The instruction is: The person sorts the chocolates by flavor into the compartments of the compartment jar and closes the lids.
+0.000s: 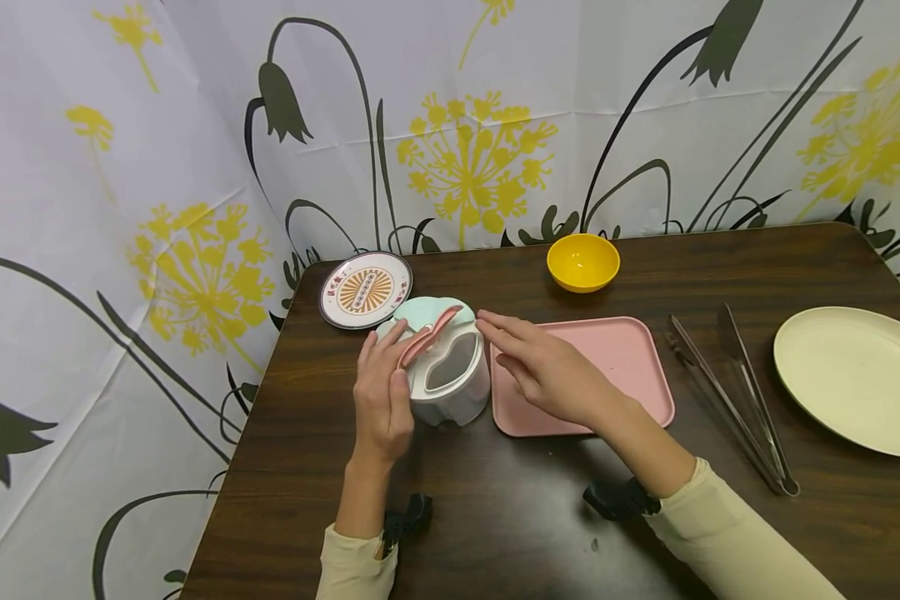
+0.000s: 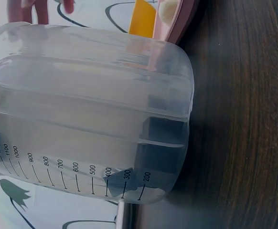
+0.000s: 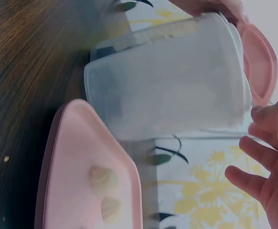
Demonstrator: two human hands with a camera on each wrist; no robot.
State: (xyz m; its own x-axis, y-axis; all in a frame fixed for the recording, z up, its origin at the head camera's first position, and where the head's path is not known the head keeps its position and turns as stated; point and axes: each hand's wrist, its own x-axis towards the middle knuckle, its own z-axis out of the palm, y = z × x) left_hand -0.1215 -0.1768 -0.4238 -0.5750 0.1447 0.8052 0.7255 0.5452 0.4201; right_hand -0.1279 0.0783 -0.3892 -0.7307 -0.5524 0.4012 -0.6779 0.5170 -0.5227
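A clear plastic storage canister [image 1: 461, 407] stands on the table, with measuring marks up its side in the left wrist view. Its white lid has a mint-green flap [image 1: 423, 310] and a raised pink flap [image 1: 429, 337] beside an uncovered opening. My left hand [image 1: 381, 392] rests against the lid's left side, fingers extended near the pink flap. Over on the other side, my right hand [image 1: 547, 375] holds its fingers out straight, fingertips right at the lid's edge. Nothing is in its grasp in the right wrist view.
A pink tray [image 1: 622, 358] lies under my right hand, bearing pale ridged pieces [image 3: 104, 180]. Behind are a yellow bowl [image 1: 583, 262] and a patterned round plate [image 1: 366, 290]. Metal tongs [image 1: 742, 408] and a cream plate [image 1: 858, 379] lie at the right.
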